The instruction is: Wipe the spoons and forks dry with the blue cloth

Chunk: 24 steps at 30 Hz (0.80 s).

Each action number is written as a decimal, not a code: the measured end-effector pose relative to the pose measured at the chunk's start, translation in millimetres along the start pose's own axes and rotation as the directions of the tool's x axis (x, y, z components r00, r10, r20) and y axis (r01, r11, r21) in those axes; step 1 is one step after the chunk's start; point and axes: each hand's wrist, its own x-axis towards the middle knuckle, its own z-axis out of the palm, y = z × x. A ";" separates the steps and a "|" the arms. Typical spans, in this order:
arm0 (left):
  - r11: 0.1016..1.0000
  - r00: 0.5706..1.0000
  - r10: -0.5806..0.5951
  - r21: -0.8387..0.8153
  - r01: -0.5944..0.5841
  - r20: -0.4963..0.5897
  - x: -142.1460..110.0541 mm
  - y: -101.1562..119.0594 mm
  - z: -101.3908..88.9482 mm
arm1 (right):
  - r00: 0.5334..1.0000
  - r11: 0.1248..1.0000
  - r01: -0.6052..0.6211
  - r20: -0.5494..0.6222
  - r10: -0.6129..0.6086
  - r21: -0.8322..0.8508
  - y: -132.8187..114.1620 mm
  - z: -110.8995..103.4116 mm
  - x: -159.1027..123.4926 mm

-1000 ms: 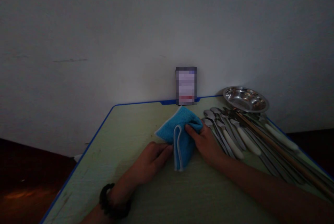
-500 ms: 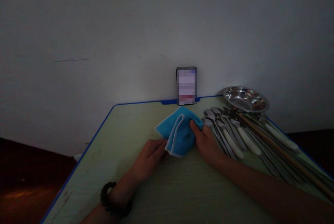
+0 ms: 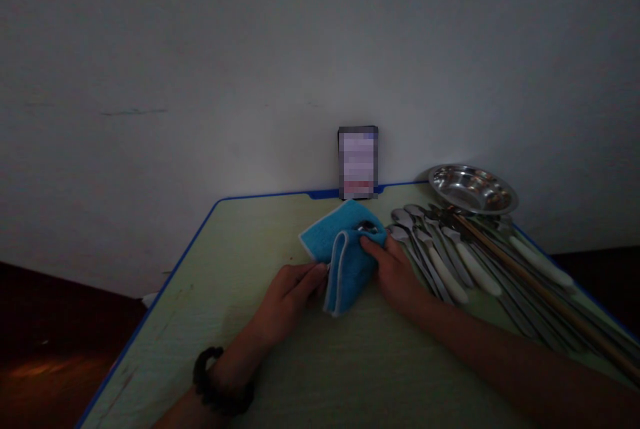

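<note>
My left hand (image 3: pixel 290 292), with a dark band on its wrist, is closed on the thin handle of what looks like a metal spoon (image 3: pixel 369 226). Most of the spoon is hidden in a folded blue cloth (image 3: pixel 353 276) with a pale edge; only its shiny rounded end shows between the folds. Wrapped round the cloth from the right, my right hand (image 3: pixel 397 272) presses it against the spoon with the thumb on top. One flap of the cloth points to the left, and another hangs toward me. Both hands are just above the table.
Several spoons, forks and other cutlery (image 3: pixel 450 256), some white-handled, lie on the table (image 3: pixel 240 236) to the right with wooden chopsticks (image 3: pixel 525 282). A steel bowl (image 3: pixel 473 189) stands at the back right corner. A blurred phone-like device (image 3: pixel 358 162) leans against the wall (image 3: pixel 200 69).
The front flap of the cloth has swung down and right, and the spoon's shiny end now shows between the folds. My left hand has shifted slightly right.
</note>
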 end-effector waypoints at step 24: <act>0.998 0.999 -0.044 0.042 0.044 -0.001 0.2 2.5 0.8 | 0.995 0.966 0.074 0.082 -0.055 -0.247 -7.1 -1.7 -2.3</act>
